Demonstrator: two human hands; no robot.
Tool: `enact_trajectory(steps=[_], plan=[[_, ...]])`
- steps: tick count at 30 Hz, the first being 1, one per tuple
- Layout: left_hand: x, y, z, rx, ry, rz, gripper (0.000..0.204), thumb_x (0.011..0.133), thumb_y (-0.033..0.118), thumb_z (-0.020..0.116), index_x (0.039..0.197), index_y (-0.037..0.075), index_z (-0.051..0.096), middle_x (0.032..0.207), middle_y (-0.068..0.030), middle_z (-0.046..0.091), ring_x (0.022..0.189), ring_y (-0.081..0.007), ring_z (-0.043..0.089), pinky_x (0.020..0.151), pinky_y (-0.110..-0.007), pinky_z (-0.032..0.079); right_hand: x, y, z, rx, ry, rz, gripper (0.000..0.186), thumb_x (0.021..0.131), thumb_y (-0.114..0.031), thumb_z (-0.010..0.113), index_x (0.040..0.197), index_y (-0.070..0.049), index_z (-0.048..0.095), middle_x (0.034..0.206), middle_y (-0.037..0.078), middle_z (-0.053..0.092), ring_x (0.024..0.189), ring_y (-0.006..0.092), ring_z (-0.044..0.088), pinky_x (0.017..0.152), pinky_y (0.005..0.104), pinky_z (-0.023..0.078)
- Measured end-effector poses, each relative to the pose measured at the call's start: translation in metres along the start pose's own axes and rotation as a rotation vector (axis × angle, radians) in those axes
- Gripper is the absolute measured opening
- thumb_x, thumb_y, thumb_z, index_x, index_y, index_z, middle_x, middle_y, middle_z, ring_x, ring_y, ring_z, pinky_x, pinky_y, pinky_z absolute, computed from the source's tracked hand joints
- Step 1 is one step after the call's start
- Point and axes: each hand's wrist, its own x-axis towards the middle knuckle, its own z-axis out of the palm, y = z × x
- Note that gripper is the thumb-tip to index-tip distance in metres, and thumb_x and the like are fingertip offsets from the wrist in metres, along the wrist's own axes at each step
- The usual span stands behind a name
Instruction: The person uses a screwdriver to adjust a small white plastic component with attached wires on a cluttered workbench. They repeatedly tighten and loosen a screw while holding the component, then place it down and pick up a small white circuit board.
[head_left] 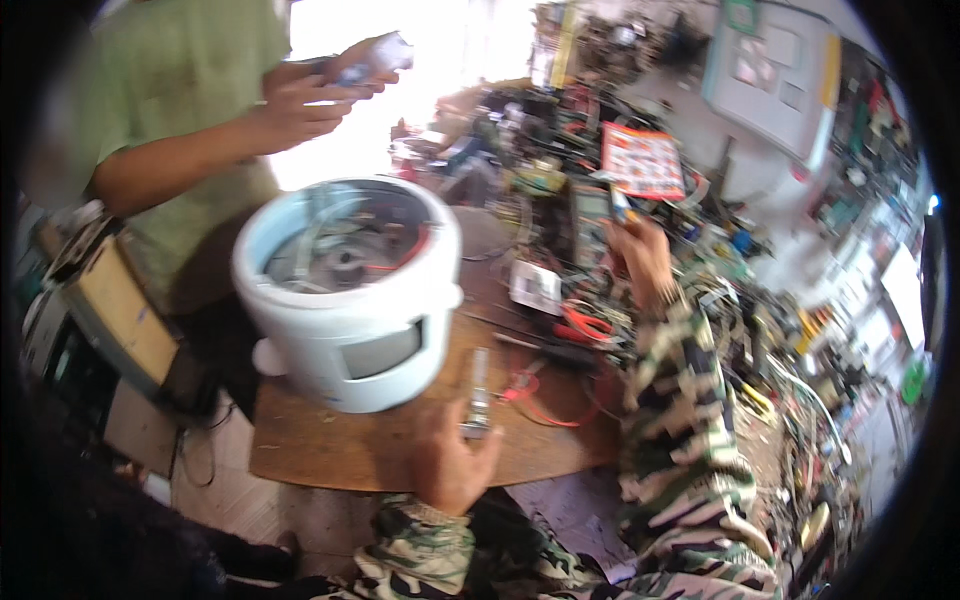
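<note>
A white, drum-shaped appliance body (345,330), like a rice cooker shell, stands on the wooden table with its round open end up. Wires and a round metal part show inside, and its side has a rectangular cutout. My left hand (455,465) is low over the table's near edge, thumb and fingers apart. A slim silvery metal piece (480,385) lies between them; whether they touch it is unclear. Reaching to the cluttered far right, my right hand (645,258) closes on a small blue-and-white tool (622,207), blurred, its kind unclear.
Across the table a person in a green shirt (190,80) holds a small light-coloured object (378,62). Right of the drum lie red wires (545,408), a white box (536,287) and a multimeter-like device (590,225). Parts and cables heap up behind, beside a red-and-white printed sheet (643,162).
</note>
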Motion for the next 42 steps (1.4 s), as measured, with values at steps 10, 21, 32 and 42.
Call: enact_trajectory(steps=[10,21,32,42], plan=[[-0.004,-0.013,0.007,-0.066,0.049,-0.080,0.045,0.075,0.010,0.081,0.113,-0.003,0.059,0.102,-0.0197,0.062,0.094,-0.0352,0.060,0.083,-0.045,0.049,0.055,-0.019,-0.032,0.214,0.167,-0.190,0.013,0.093,-0.009,0.065,0.093,0.003,0.068,0.071,0.005,0.063,0.052,0.0110,0.057,0.046,0.0262,0.046],[-0.002,0.002,0.006,-0.082,0.042,-0.069,0.043,0.078,0.002,0.078,0.115,-0.004,0.058,0.101,-0.0140,0.059,0.085,-0.0226,0.061,0.072,-0.036,0.051,0.037,0.098,0.000,-0.236,-0.023,0.020,0.024,0.079,-0.016,0.072,0.091,0.004,0.075,0.078,0.017,0.074,0.071,0.0256,0.073,0.068,0.0371,0.057],[-0.003,0.006,0.002,-0.018,0.058,-0.037,0.047,0.077,0.006,0.081,0.118,-0.003,0.059,0.113,-0.0171,0.060,0.094,-0.0265,0.064,0.076,-0.035,0.053,0.023,0.128,0.002,-0.888,-0.034,0.001,0.035,0.075,-0.032,0.079,0.088,-0.001,0.071,0.089,0.025,0.072,0.090,0.0448,0.069,0.082,0.0509,0.056],[-0.004,0.004,-0.002,-0.010,0.054,-0.070,0.049,0.075,0.006,0.081,0.118,-0.002,0.058,0.115,-0.0177,0.061,0.098,-0.0295,0.063,0.080,-0.037,0.052,0.033,0.105,0.009,-0.057,-0.302,0.261,0.023,0.075,-0.014,0.079,0.084,0.007,0.074,0.069,0.006,0.068,0.056,0.0138,0.057,0.052,0.0328,0.045]])
